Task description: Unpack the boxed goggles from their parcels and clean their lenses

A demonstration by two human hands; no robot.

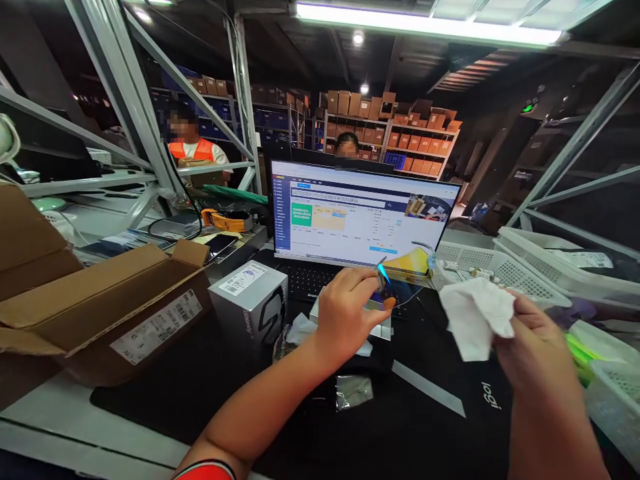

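My left hand [350,303] pinches a small dark item with a bright blue glint [383,275] in front of the monitor; its exact kind does not show. My right hand [535,333] is closed on a crumpled white cloth [477,317], apart from the left. Under my left hand lies a small open white box [384,330], partly hidden by my wrist, with white tissue [301,329] beside it. A clear plastic packet [354,392] and a pale strip [429,388] lie on the black desk mat [400,440].
A grey box [249,300] stands left of the keyboard [306,280]. Farther left is an open cardboard carton [150,327]. The monitor [345,233] rises behind my hands. White baskets [525,287] line the right side. Two people are beyond the desk, one in an orange vest [197,152].
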